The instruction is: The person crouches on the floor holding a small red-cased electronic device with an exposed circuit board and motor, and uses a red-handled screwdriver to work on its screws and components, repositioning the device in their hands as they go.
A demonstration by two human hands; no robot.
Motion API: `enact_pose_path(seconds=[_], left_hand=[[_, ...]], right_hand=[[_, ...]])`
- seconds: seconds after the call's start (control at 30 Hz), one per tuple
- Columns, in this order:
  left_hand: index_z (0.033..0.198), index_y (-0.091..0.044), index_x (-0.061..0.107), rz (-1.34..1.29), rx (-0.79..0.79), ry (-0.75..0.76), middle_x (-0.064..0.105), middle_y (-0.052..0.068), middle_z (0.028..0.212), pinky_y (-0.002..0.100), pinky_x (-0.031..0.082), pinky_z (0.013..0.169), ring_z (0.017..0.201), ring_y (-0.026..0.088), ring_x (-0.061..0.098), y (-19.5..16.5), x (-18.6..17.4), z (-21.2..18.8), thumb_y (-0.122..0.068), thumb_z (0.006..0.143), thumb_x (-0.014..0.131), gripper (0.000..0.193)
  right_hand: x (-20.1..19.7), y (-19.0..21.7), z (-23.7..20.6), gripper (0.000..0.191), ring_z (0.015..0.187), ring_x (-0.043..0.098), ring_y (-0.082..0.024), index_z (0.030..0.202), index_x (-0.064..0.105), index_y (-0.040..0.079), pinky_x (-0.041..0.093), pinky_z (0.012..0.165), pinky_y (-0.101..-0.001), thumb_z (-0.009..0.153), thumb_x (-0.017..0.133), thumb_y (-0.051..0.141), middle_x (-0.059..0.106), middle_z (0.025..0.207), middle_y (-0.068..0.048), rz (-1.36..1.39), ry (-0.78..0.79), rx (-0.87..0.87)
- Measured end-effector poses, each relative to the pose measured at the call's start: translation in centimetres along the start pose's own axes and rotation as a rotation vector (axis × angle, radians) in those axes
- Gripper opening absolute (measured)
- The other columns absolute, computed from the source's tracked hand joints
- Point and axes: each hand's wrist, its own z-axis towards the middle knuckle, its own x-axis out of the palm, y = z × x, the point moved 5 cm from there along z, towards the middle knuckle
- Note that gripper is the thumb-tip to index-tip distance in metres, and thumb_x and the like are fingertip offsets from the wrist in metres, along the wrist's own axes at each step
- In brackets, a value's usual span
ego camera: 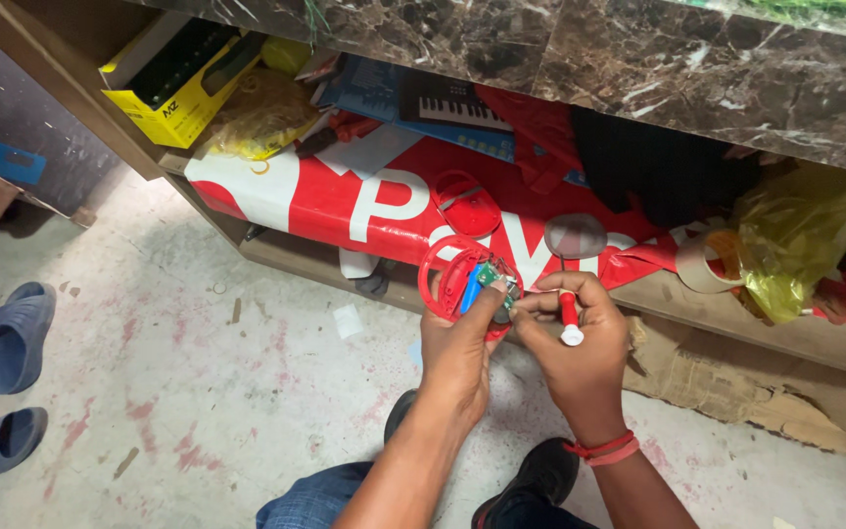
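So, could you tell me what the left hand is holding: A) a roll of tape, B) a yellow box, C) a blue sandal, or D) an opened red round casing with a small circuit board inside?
D: the left hand grips the red casing, open with a green board and a blue part showing, while the right hand holds a red-handled tool.

Bare forearms, red wristband (pixel 603 450), blue jeans (pixel 310 500), black shoes (pixel 539 475).
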Motion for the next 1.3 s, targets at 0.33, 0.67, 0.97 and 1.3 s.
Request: enact_pose_path(seconds=[0.33, 0.67, 0.97, 1.3], left_hand=[[0.118, -0.011, 0.062, 0.014, -0.041, 0.007, 0.068, 0.001, 0.104, 0.032, 0.059, 0.076, 0.092, 0.013, 0.068, -0.1, -0.2, 0.2, -0.005, 0.086, 0.072, 0.034], [0.117, -0.012, 0.061, 0.001, -0.053, 0.014, 0.068, 0.002, 0.103, 0.032, 0.059, 0.075, 0.089, 0.014, 0.067, 0.0, -0.3, 0.3, -0.004, 0.085, 0.073, 0.036], [0.119, -0.012, 0.062, 0.012, -0.06, 0.01, 0.069, 0.002, 0.104, 0.032, 0.059, 0.075, 0.09, 0.014, 0.068, -0.1, -0.2, 0.1, -0.006, 0.085, 0.073, 0.036], [0.116, -0.009, 0.064, 0.008, -0.059, 0.028, 0.07, 0.002, 0.101, 0.032, 0.059, 0.076, 0.088, 0.013, 0.068, 0.4, -0.4, 0.3, -0.007, 0.087, 0.073, 0.031]], right_hand=[[0.1, -0.3, 0.0, 0.032, 0.082, 0.07, -0.009, 0.11, 0.06, 0.002, 0.059, 0.074, -0.0242, 0.082, 0.075, -0.006, 0.076, 0.092, -0.008, 0.025, -0.024, 0.068], [-0.2, -1.2, 0.1, 0.035, 0.082, 0.064, -0.007, 0.112, 0.058, 0.002, 0.054, 0.074, -0.0224, 0.083, 0.075, -0.007, 0.073, 0.091, -0.007, 0.117, -0.013, 0.127], [-0.2, -1.4, 0.2, 0.035, 0.082, 0.066, -0.007, 0.113, 0.058, 0.002, 0.055, 0.074, -0.0231, 0.083, 0.075, -0.007, 0.074, 0.091, -0.007, 0.064, -0.008, 0.102], [-0.1, -1.3, 0.2, 0.032, 0.078, 0.067, -0.007, 0.111, 0.058, 0.002, 0.056, 0.07, -0.0231, 0.085, 0.076, -0.004, 0.074, 0.087, -0.006, 0.069, -0.06, 0.109]])
